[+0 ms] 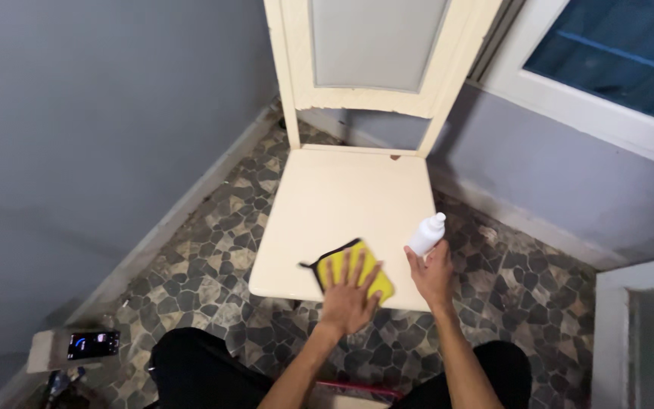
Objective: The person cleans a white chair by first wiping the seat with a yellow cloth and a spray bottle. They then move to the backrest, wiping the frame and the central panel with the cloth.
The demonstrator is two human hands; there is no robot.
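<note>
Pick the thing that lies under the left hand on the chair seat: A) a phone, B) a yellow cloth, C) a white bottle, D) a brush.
B: the left hand lies flat, fingers spread, on the yellow cloth at the front of the chair seat, while the right hand holds the white bottle.
</note>
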